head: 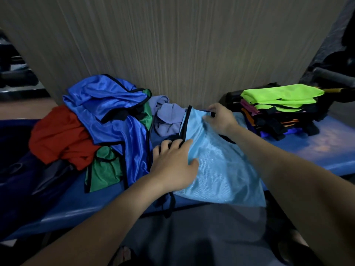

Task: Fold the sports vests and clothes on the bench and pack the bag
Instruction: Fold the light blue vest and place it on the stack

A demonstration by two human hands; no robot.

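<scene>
A light blue mesh vest (219, 169) with black trim lies across the blue bench (311, 150), its lower edge hanging over the front. My left hand (172, 162) lies on the vest's left side, fingers over the black trim and thumb on the mesh. My right hand (219, 118) pinches the vest's far top edge at the black trim. To the left is a loose heap: a shiny blue vest (115, 112), a red garment (61, 135), a green vest (105, 169) and a lilac cloth (169, 118).
A stack of folded vests (278, 110), neon green on top, stands at the bench's right end. A ribbed wall panel (172, 45) rises right behind the bench. A dark bag (17, 169) sits at the left. My sandalled feet show below on grey floor.
</scene>
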